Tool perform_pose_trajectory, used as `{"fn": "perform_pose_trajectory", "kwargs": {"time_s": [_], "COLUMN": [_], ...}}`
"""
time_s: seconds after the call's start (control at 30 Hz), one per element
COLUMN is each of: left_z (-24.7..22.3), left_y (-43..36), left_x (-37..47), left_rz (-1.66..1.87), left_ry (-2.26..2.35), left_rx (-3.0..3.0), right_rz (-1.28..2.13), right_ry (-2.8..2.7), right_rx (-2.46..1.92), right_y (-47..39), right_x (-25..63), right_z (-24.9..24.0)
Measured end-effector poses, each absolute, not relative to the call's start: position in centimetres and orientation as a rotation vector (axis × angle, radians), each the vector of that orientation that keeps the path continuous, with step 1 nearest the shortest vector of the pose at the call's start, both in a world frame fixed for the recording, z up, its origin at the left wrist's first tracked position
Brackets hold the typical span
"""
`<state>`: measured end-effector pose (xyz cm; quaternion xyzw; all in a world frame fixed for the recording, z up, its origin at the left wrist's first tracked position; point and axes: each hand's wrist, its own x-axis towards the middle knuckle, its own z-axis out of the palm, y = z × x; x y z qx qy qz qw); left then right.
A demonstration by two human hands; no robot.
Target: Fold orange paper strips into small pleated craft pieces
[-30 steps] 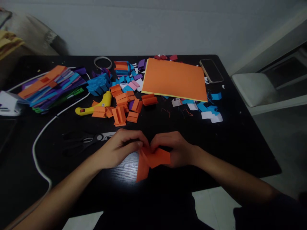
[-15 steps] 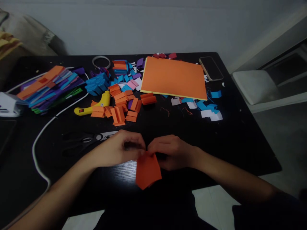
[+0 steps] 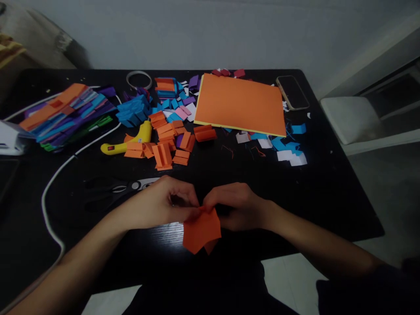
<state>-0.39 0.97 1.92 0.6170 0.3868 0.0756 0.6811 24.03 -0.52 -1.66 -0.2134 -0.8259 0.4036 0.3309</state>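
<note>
A piece of orange paper hangs above the front of the black table, pinched along its top edge by both hands. My left hand is closed on the top left of it, thumb nearest me. Close beside it, my right hand grips the top right with the fingertips. The lower part of the paper hangs loose, and a second flap shows behind it. Black-handled scissors lie on the table just beyond my left wrist, their blade tip hidden by the hand.
Folded orange paper pieces lie beyond my hands, beside a yellow glue gun. A stack of orange sheets, a phone, a tape roll and a coloured paper bundle sit farther back. A white cable runs along the left.
The orange paper has turned a little in my fingers, so its lower edge looks wider and a flap behind it shows more. Both hands keep their pinch in nearly the same place.
</note>
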Motion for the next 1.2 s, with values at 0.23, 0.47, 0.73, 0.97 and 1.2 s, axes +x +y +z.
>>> {"fn": "perform_pose_trajectory", "kwargs": {"time_s": [0.23,0.47,0.73,0.97,1.2], "left_z": [1.84,1.88,2.18,2.03,2.01], "left_y": [0.98,1.26,1.48,1.4,1.32], "left_x": [-0.58,-0.68,-0.5,-0.4,-0.48], "left_rz": [0.205,0.232,0.224,0.206,0.202], "left_ry": [0.866,0.89,0.918,0.927,0.934], "left_rx": [1.422,1.478,1.471,1.436,1.512], "right_rz": [1.06,1.093,1.071,1.022,1.041], "right_ry": [-2.135,-2.121,-2.145,-2.162,-2.171], "right_rx": [-0.532,-0.542,-0.526,-0.563,-0.554], "right_y": [-0.42,-0.1,-0.12,-0.21,-0.27], "right_x": [24.04,23.91,23.91,23.9,23.87], "right_z": [-1.41,-1.07,-1.03,-1.1,-1.1]}}
